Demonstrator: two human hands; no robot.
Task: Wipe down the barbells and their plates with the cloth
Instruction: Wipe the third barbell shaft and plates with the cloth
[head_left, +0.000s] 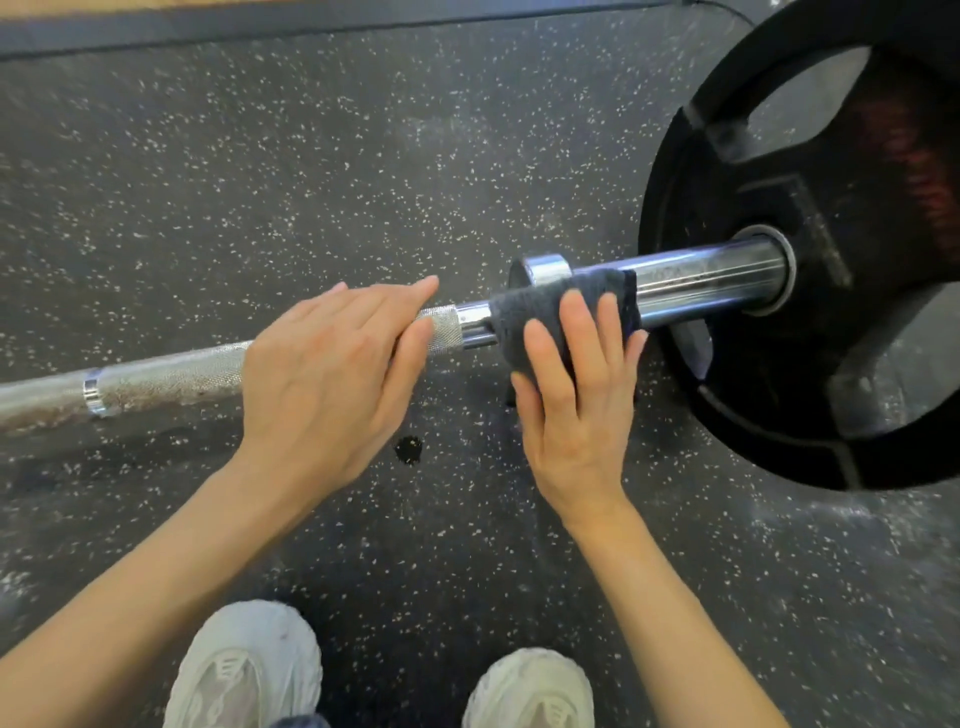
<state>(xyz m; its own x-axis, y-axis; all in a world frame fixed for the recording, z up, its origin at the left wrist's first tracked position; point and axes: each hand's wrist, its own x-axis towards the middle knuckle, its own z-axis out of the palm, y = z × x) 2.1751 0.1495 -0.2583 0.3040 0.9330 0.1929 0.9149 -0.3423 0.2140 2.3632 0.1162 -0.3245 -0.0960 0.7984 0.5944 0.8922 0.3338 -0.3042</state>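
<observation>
Cloth (540, 312), dark grey and folded, is seen draped over the inner end of the chrome sleeve (711, 283), just beside the collar (545, 267) where the sleeve meets the barbell (171, 376) shaft. It is pressed there by the right hand (574, 395), whose fingers (576, 332) are laid straight and slightly spread across the cloth's near face; the thumb is hidden, so whether the cloth is pinched from below cannot be told. Nearer the viewer, two pale sneakers (249, 670) are cut off by the lower edge, both forearms rising from them. The left hand (322, 384) is laid over the knurled shaft just left of the collar, its fingers extended and held together along the metal rather than curled round it; the shaft beneath the palm is covered. Rust-coloured patches are visible on the knurling further left, where the bar runs out of view. Beyond the cloth, the sleeve passes through the hub of a black weight plate (779, 395) standing on the speckled rubber floor (260, 182); the plate is cropped at the right edge, and reddish markings on it are too blurred to read.
</observation>
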